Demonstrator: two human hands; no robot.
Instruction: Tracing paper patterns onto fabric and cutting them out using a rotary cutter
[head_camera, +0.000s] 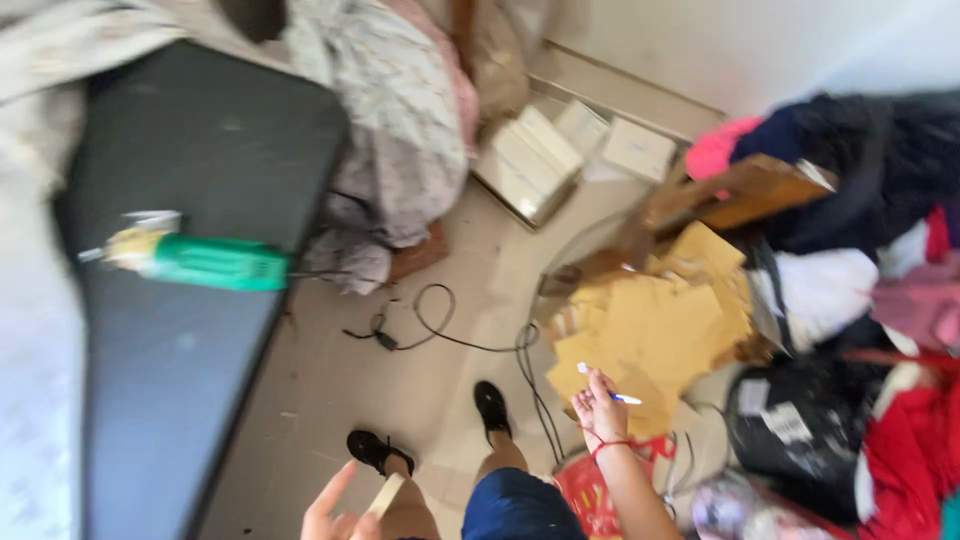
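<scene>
My right hand (600, 405) is raised low at centre right and holds a white and blue pen (612, 391) by its middle, over a heap of tan cardboard pieces (650, 325). A red string circles that wrist. At the bottom edge my left hand (338, 512) grips a small pale wooden block (387, 493), forefinger stretched out. My legs and black shoes (491, 407) stand on the tiled floor between the hands.
A long black table (190, 300) at left carries a green power tool (205, 262). A black cable (440, 325) trails over the floor. Crumpled fabric (395, 120), white boxes (540, 150), and piled clothes and bags (860, 300) crowd the back and right.
</scene>
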